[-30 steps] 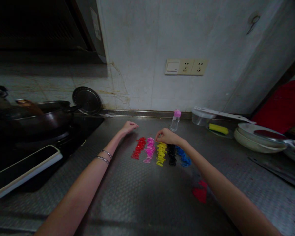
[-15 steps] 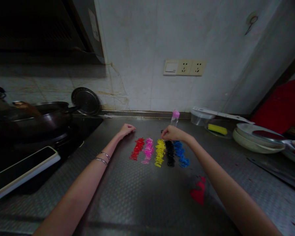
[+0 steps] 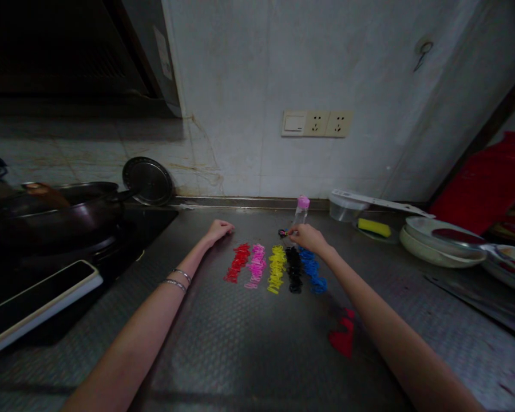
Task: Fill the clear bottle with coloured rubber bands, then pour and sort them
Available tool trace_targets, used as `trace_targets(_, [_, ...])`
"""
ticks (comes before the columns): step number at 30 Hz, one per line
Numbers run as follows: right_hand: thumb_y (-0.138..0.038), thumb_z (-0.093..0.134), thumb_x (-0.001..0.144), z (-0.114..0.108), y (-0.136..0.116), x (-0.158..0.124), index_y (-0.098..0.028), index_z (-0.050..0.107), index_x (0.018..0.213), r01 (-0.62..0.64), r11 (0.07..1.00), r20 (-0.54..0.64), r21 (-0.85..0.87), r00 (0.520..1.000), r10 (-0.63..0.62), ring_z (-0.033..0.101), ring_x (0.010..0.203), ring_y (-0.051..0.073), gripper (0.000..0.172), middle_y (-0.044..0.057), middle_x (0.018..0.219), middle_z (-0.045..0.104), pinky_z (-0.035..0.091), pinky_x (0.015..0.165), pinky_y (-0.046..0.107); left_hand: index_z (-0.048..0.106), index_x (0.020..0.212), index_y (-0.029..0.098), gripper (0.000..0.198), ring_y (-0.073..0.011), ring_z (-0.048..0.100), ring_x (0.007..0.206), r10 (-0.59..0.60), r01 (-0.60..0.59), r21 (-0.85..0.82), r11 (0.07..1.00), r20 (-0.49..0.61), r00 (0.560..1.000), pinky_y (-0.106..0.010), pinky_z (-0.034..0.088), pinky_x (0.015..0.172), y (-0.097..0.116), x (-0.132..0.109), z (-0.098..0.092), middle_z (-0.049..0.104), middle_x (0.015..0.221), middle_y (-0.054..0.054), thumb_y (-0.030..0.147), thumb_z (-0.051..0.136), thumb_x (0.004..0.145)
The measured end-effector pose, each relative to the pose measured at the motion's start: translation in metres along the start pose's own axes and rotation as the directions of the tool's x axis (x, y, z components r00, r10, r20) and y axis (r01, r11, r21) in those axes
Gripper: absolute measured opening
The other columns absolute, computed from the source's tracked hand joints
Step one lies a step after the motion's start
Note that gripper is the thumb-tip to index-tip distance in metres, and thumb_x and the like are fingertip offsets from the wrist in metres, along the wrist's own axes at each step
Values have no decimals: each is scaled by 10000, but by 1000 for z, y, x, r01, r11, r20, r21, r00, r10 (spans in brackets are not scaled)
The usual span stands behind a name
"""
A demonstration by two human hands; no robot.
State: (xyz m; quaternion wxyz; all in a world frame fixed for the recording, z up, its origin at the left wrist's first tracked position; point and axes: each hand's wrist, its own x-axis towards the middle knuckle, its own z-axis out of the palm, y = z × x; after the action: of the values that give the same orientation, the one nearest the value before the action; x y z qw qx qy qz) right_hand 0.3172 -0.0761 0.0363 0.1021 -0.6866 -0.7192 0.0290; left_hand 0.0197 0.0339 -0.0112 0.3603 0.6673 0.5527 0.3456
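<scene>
Small rubber bands lie on the metal counter in separate colour rows: red (image 3: 237,263), pink (image 3: 256,265), yellow (image 3: 277,269), black (image 3: 294,269) and blue (image 3: 313,272). Behind the rows is a little mixed-colour cluster of bands (image 3: 282,233). My right hand (image 3: 308,236) is at that cluster, thumb and finger pinched, with a bit of yellow band showing at the tips. My left hand (image 3: 220,230) rests on the counter behind the red row, its fingers loosely curled with nothing visible in them.
A clear bottle with a pink cap (image 3: 302,203) stands behind my right hand. To the right are a plastic tub (image 3: 345,207), a yellow sponge (image 3: 374,228) and stacked bowls (image 3: 442,243). A red cut-out piece (image 3: 342,337) lies nearer. A phone (image 3: 38,309) and pan (image 3: 68,212) are left.
My right hand has moved back from the top of the yellow row to the mixed cluster near the bottle. The left hand stays put. The view has shifted slightly.
</scene>
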Motion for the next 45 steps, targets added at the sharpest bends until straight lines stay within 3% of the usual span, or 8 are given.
trace_targets(7, [-274, 501, 784, 7, -13, 13, -243, 638, 1066, 48, 995, 46, -91, 998, -44, 585, 967, 231, 315, 100, 1048, 638, 432, 740, 263, 674, 790, 100, 282, -50, 356, 406, 18, -18, 13, 1000, 3, 1000, -183, 240, 391, -1, 0, -1, 568, 570, -5, 319, 549, 663])
trace_targets(15, [-212, 501, 759, 8, -25, 24, -185, 677, 909, 83, 980, 68, -180, 995, -72, 618, 873, 225, 234, 128, 965, 656, 445, 714, 271, 682, 793, 92, 290, -55, 368, 418, 35, -35, 25, 999, 3, 999, -181, 244, 395, 3, -5, -1, 574, 568, -11, 302, 527, 667])
trace_targets(19, [-212, 516, 733, 11, -22, 31, -175, 683, 889, 66, 995, 46, -79, 997, -63, 613, 844, 192, 232, 105, 928, 663, 425, 665, 220, 686, 805, 91, 290, -55, 369, 423, 41, -41, 23, 999, 1, 999, -181, 242, 398, 4, -7, -1, 576, 577, -15, 294, 529, 669])
trace_targets(24, [-231, 511, 725, 1, -12, 33, -133, 689, 867, 128, 972, -51, 198, 991, -121, 574, 657, 123, 249, 65, 745, 660, 386, 557, 178, 690, 817, 103, 289, -52, 362, 418, 11, -10, 27, 1000, -13, 1000, -178, 233, 399, 3, -6, 0, 584, 578, -18, 305, 544, 672])
trace_targets(28, [-266, 509, 702, -17, -1, 18, -98, 686, 824, 147, 911, 11, 386, 986, -164, 440, 451, 76, 272, 4, 534, 565, 321, 436, 174, 695, 805, 105, 273, -58, 373, 426, 37, -36, 25, 999, -52, 998, -181, 246, 414, 10, -3, 4, 598, 582, -21, 293, 554, 666])
trace_targets(31, [-270, 517, 673, -25, 6, 3, -89, 684, 797, 124, 871, 122, 476, 971, -205, 401, 422, 63, 275, -18, 498, 528, 310, 422, 173, 701, 737, 93, 242, -78, 430, 477, 143, -142, 64, 988, -25, 989, -189, 293, 456, 25, -3, 15, 613, 583, -32, 268, 553, 657])
trace_targets(37, [-220, 536, 624, -14, 11, -11, -97, 694, 749, 102, 899, 243, 426, 944, -222, 405, 421, 71, 237, -38, 435, 492, 320, 443, 184, 708, 699, 85, 214, -103, 485, 522, 315, -363, 180, 914, 247, 916, -205, 346, 514, 64, -8, 57, 624, 579, -31, 204, 538, 644])
trace_targets(45, [-251, 585, 626, -12, 18, -17, -113, 698, 799, 113, 921, 214, 372, 955, -204, 432, 422, 84, 248, -42, 420, 486, 333, 447, 189, 719, 694, 105, 173, -133, 540, 575, 401, -543, 364, 757, 398, 825, -226, 394, 583, 98, 0, 108, 663, 643, -69, 129, 562, 625])
